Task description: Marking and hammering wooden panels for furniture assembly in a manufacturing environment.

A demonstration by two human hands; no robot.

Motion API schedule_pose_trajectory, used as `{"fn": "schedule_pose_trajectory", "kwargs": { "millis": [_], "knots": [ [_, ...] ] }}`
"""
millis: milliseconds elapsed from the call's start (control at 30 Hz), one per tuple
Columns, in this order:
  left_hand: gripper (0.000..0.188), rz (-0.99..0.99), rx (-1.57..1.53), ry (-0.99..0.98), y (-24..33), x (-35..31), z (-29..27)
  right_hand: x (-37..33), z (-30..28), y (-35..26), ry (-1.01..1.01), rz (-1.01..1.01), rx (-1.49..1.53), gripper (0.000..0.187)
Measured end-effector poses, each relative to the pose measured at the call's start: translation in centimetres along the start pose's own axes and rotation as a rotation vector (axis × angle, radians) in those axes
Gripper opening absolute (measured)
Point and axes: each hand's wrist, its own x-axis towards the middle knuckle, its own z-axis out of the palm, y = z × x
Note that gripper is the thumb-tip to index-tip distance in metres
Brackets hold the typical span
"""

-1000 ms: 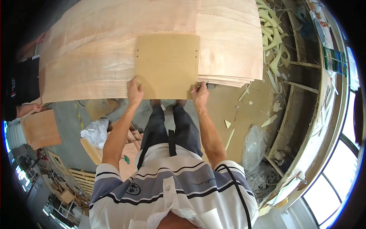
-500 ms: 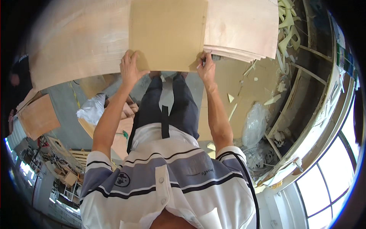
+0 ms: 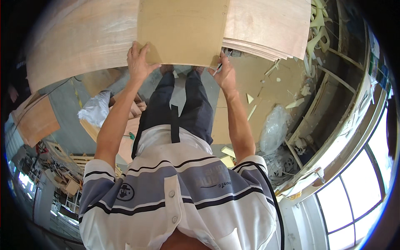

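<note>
"Plywood [image 3: 87,37] lies pale and wide at the left. What's to the right of it?"

"The left hand [image 3: 139,63], at the near left corner of a tan board [image 3: 183,33]. Its forearm [image 3: 121,100] slants up and inward, the fingers point away from the body, and the thumb sticks out rightward by the near edge"

"Clenched at all?"

"No, splayed and loose; whether the fingertips press down, I can't tell"

"And the board itself?"

"Flat on the plywood, between the two hands, its near edge toward the dark trousers [image 3: 191,106]"

"How is the right hand [image 3: 226,76] placed?"

"At the near right corner, fingers curled and thumb drawn in, grasping what looks like a slim pen [image 3: 217,69]. Its forearm [image 3: 238,116] leans up and a little left"

"Beyond that?"

"Stepped edges of stacked sheets [image 3: 260,48], just past the hand, then pale yellow scraps [image 3: 315,37] farther right"
</note>
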Motion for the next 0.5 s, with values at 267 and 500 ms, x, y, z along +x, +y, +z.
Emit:
{"fn": "schedule_pose_trajectory", "kwargs": {
  "millis": [267,500],
  "knots": [
    [0.088,0.043,-0.055,0.027,-0.1,-0.1,0.7,-1.5,1.6,1.6,0.061,-0.009,-0.153,0.068],
    [0.084,0.069,-0.039,0.023,-0.8,-1.1,1.1,-1.6,2.0,1.2,0.022,0.005,-0.296,0.068]
  ]
}}
